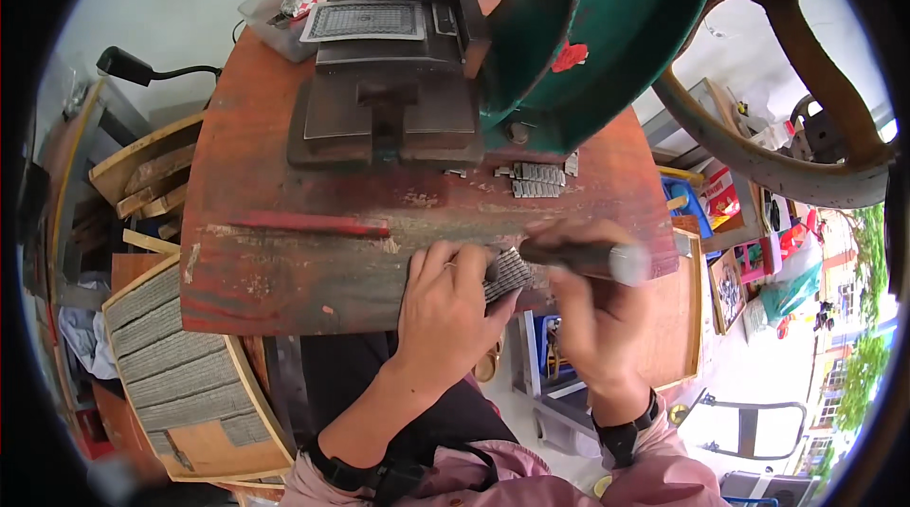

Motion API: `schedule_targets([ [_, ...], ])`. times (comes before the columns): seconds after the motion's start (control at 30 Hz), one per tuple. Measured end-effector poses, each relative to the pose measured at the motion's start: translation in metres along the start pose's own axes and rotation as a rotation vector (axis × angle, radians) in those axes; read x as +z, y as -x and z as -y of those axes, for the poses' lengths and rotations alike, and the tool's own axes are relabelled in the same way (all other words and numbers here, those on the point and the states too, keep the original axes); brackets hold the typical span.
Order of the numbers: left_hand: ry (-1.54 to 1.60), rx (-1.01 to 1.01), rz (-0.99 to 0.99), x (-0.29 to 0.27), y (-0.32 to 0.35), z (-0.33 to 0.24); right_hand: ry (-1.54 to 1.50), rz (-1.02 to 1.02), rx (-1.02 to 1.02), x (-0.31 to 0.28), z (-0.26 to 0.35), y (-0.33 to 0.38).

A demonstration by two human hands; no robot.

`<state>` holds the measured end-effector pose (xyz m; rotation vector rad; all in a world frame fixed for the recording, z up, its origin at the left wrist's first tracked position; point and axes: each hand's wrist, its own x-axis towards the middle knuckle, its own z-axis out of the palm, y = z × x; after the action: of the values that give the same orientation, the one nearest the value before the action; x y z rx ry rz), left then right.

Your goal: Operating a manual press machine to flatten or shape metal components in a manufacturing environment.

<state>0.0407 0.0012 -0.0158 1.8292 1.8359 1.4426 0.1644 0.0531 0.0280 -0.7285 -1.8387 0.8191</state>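
Observation:
At the front edge of the worn reddish wooden table point(284, 289), my left hand point(441, 308) is closed around a small stack of ridged grey metal pieces point(509, 275). My right hand point(597, 327), partly blurred, grips a dark cylindrical tool point(573, 259) with a pale round end; its kind is not clear. The tool's other end lies close to the ridged pieces, and whether they touch I cannot tell. Farther back on the table, several similar ridged metal pieces point(538, 180) lie together. A thin red stick point(313, 223) rests left of my hands.
A green hand press point(607, 33) with a large handwheel point(777, 166) stands at the back right. On its dark metal bed point(389, 109) lies a patterned card point(368, 22). A wooden tray point(237, 365) with rows of grey strips is at the left, a clear plastic container point(270, 19) behind.

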Motion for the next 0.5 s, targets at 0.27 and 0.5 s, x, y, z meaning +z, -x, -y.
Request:
schedule_targets([
  [0.27, -0.002, 0.025, 0.002, -0.001, 0.001, 0.0, 0.039, -0.004, -0.027, -0.005, 0.01, -0.001],
  [0.5, -0.021, 0.014, 0.022, -0.001, 0.001, 0.0, -0.051, -0.036, 0.033, -0.005, 0.013, 0.0],
])
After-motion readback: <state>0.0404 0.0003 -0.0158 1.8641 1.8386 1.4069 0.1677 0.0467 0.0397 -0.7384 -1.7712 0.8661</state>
